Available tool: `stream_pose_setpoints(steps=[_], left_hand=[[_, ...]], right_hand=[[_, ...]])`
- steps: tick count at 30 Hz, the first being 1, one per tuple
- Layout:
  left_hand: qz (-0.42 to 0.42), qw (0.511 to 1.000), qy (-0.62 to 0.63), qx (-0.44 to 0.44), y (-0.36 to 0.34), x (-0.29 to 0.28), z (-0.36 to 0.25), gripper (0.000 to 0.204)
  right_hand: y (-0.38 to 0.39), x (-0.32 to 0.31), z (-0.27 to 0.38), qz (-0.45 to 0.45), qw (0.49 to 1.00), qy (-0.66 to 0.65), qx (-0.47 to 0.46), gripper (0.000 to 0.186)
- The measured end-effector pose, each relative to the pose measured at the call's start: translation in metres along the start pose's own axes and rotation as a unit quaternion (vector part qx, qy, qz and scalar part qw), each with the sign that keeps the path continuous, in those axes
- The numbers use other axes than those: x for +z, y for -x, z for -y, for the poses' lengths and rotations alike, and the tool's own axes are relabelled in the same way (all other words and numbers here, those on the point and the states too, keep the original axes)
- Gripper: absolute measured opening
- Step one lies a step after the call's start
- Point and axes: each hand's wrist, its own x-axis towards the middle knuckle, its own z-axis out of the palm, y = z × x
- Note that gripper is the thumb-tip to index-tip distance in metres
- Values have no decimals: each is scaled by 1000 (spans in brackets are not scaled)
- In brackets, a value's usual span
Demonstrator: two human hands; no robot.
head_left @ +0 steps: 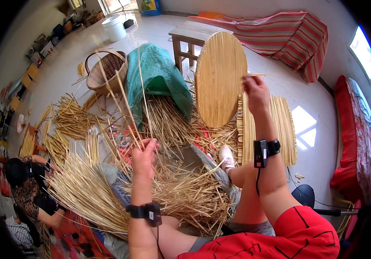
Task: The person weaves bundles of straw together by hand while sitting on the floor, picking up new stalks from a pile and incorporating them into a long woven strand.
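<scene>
My left hand (144, 162) is closed around a few long straw stalks (127, 103), which rise and fan out away from me. Raised at the right, my right hand (256, 91) pinches a thin straw piece (259, 75) that points rightward. Just behind that hand stands an oval straw panel (221, 77). Past my right forearm lies a ribbed straw mat (281, 129). Short cut straw (189, 194) is heaped between my legs, on a grey cloth. A thick bundle of long stalks (84, 190) lies beside my left forearm.
A green sack (156, 64) stuffed with straw and a wicker basket (101, 80) stand ahead. Behind are a wooden bench (189, 32) and a white bucket (114, 29). Loose straw piles (71, 116) cover the left floor. Another person (34, 185) sits at the far left.
</scene>
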Motion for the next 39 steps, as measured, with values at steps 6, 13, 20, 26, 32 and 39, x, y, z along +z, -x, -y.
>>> stream_pose_setpoints(steps=[6,13,20,26,32,39], left_hand=[[-30,999,10,25,-1,-10,-7,15],[7,1000,-4,0,2,-8,0,15],[128,986,-28,-100,17,19,18,13],[78,994,8,-82,19,30,16,18],[54,992,112,8,11,20,-4,21],[26,999,39,10,14,8,-4,15]], right_hand=[[71,35,-31,686,565,444,112,18],[127,83,-32,620,574,535,4,24],[112,119,-24,294,943,17,156,26],[119,127,-22,331,929,49,161,19],[159,131,-33,428,882,69,186,15],[169,137,-17,452,855,240,79,17]])
